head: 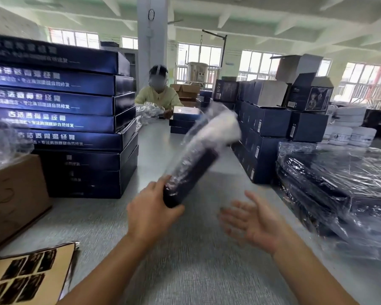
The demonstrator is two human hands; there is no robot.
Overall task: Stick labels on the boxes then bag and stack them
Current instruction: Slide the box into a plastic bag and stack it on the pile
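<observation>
My left hand (pixel 152 208) grips the bagged box (pixel 191 172), right hand (pixel 251 223) released; bagging looks done, next stack it on bagged pile (pixel 339 183) at right edge of desk (pixel 196 271)

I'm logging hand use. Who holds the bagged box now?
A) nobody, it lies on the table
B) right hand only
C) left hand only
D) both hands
C: the left hand grips the near end of the bagged box, while the right hand is open and apart from it.
</observation>
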